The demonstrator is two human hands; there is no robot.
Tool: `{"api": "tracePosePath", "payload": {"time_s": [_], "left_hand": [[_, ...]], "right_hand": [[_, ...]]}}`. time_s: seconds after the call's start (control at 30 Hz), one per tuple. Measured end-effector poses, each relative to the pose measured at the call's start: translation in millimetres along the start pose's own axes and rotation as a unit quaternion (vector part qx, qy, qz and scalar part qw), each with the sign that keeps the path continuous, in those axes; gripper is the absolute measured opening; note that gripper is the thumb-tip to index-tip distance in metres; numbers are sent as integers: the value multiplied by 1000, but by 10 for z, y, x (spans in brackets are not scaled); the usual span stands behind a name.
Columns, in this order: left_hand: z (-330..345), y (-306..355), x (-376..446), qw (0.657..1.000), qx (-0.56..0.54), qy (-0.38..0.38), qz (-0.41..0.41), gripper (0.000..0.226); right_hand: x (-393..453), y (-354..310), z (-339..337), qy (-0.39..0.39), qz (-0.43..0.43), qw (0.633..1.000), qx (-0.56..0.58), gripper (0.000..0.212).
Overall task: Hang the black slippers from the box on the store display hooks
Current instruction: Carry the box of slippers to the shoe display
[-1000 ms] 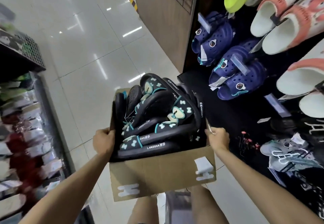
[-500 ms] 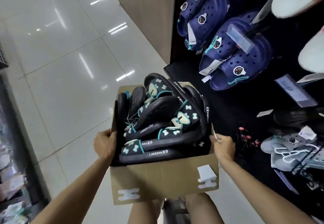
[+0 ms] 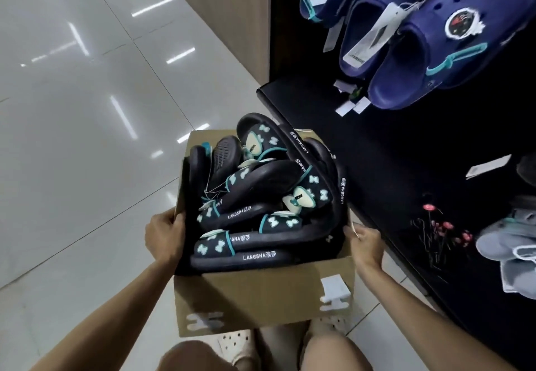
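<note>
While the person stands over the pale tiled floor, both hands carry an open cardboard box out in front of the knees. The left hand grips the box's left wall, fingers curled over the top edge and thumb outside. The right hand holds the right wall in the same way, its fingers wrapped over the rim near the corner. The black slippers are all in the box, piled loosely and heaped above its rim; they have teal trim, pale bow shapes on the straps and white "LANGSHA" lettering along the soles, and one at the far end stands up on its edge. White tape marks show on the box's near face. To the right rises a dark display wall, close beside the box. High on it hang navy clogs with teal straps and paper tags. Lower down, a cluster of thin hooks with reddish tips sticks out from the wall, just beyond the right hand, and grey slippers hang at the frame's right edge. A wooden panel borders the display on its far side.
</note>
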State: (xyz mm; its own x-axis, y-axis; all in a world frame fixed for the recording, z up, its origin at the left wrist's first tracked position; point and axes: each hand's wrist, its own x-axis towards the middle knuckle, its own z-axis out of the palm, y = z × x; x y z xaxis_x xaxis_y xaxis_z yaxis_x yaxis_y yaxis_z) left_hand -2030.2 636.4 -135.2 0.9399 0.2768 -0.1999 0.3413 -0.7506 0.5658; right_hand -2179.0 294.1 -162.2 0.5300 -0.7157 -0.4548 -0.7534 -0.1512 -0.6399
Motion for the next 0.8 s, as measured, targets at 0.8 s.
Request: {"api": "tracePosePath", "payload": {"time_s": [0.8], "left_hand": [[1319, -656, -197, 996, -89, -13, -9, 22]], "right_hand": [[724, 1123, 365, 32, -93, 995, 12, 18]]}}
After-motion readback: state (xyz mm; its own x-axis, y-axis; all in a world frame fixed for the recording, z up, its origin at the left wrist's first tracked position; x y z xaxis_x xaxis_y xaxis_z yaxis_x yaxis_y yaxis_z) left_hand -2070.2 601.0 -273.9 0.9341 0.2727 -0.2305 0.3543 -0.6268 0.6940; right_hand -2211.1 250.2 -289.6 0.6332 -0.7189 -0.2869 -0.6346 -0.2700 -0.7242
